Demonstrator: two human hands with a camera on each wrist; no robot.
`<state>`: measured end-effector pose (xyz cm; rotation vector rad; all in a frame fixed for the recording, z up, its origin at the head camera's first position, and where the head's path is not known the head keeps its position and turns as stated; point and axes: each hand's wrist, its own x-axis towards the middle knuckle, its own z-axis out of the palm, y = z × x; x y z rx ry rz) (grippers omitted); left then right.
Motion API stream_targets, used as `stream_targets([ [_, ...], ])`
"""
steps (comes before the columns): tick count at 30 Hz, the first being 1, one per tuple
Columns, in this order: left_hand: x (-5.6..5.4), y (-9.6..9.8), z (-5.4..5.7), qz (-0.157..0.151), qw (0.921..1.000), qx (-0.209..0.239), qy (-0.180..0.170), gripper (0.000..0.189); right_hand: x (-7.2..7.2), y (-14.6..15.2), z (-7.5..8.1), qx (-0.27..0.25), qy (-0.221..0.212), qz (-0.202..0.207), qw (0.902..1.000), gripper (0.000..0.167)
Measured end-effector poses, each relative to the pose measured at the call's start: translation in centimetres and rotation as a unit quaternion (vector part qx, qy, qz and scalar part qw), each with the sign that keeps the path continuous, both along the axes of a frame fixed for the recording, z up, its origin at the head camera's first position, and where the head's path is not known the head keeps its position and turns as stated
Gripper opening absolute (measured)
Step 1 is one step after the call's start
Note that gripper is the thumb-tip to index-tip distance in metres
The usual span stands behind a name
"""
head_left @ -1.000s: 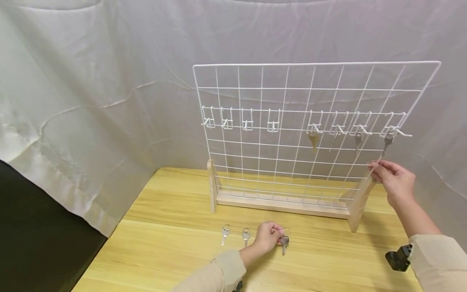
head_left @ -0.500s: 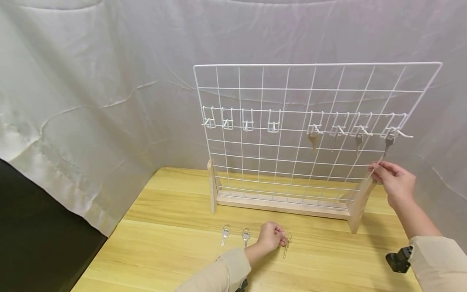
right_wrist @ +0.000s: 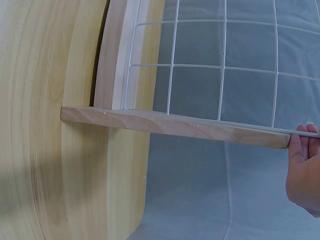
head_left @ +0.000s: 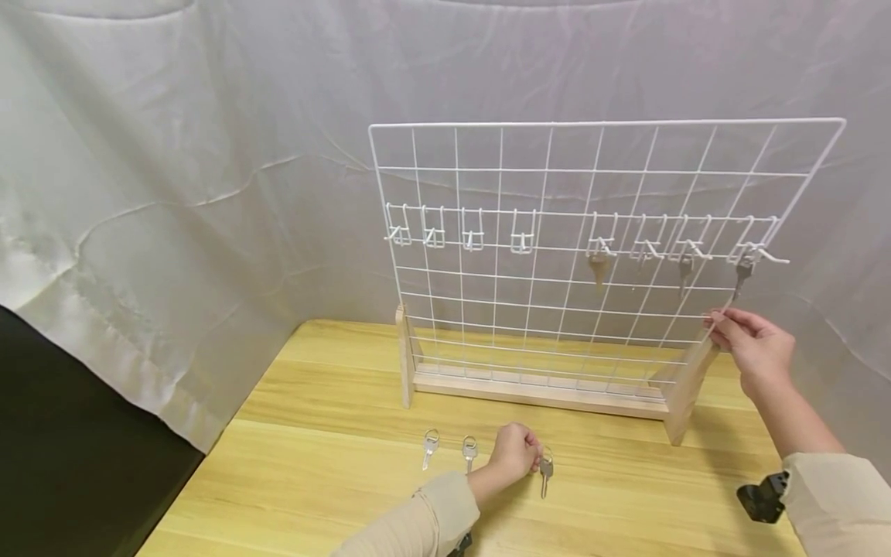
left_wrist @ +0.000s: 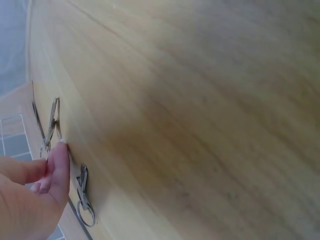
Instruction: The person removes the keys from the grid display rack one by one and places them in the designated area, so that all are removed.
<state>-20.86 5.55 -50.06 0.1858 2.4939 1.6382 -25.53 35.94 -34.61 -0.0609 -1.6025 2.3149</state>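
My left hand (head_left: 513, 450) is low over the wooden table, its thumb and fingertips pinching the ring of a silver key (head_left: 546, 469). The key's blade points toward the near side; in the left wrist view the metal ring (left_wrist: 56, 112) shows at the fingertips. Two more ringed keys, a left one (head_left: 430, 449) and a nearer one (head_left: 469, 450), lie left of this hand. My right hand (head_left: 759, 348) holds the right edge of a white wire grid rack (head_left: 550, 167), just at the top of its wooden foot (right_wrist: 200, 129).
White hooks line the grid. Several on the right carry keys, among them a brass-coloured key (head_left: 599, 269) and a dark key (head_left: 744, 268); the left hooks, such as this hook (head_left: 472, 238), are bare. A grey curtain (head_left: 278, 93) stands behind the table (head_left: 306, 480).
My left hand has shifted slightly to the right. The key at its fingertips has turned edge-on and then flat again, and sits a little lower. My right hand keeps its hold on the rack.
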Motion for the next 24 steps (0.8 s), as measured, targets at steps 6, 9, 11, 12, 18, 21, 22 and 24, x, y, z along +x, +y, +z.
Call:
stream_targets([
  [6,-0.1,0.0,0.3,-0.002,0.9994,-0.033,0.007,0.018,0.0,0.1,0.0,0.003,0.0,0.0,1.0,0.024],
  [9,-0.2,0.0,0.4,-0.012,0.9977,-0.063,0.024,0.018,0.0,0.1,0.0,0.006,0.0,-0.004,1.0,0.024],
  [11,-0.2,0.0,0.5,-0.019,0.9953,-0.089,0.035,0.018,0.1,0.1,0.0,0.006,0.002,-0.006,1.0,0.024],
  [12,-0.3,0.0,0.6,-0.023,0.9933,-0.105,0.042,0.018,0.1,0.1,0.0,0.006,0.002,-0.007,1.0,0.024],
  [18,-0.4,0.4,1.0,-0.033,0.9708,-0.226,0.073,0.018,0.1,0.0,0.1,0.007,-0.001,-0.009,0.9999,0.023],
  [21,-0.4,0.5,1.1,-0.033,0.965,-0.248,0.077,0.017,0.1,0.0,0.0,0.013,0.0,-0.01,0.9999,0.023],
  [22,-0.3,0.5,1.1,-0.032,0.9651,-0.248,0.078,0.017,0.1,0.0,0.0,0.014,0.0,-0.01,0.9999,0.024],
  [24,-0.2,0.6,1.2,-0.031,0.9642,-0.25,0.082,0.016,0.2,0.0,-0.2,0.016,-0.003,-0.009,0.9998,0.023],
])
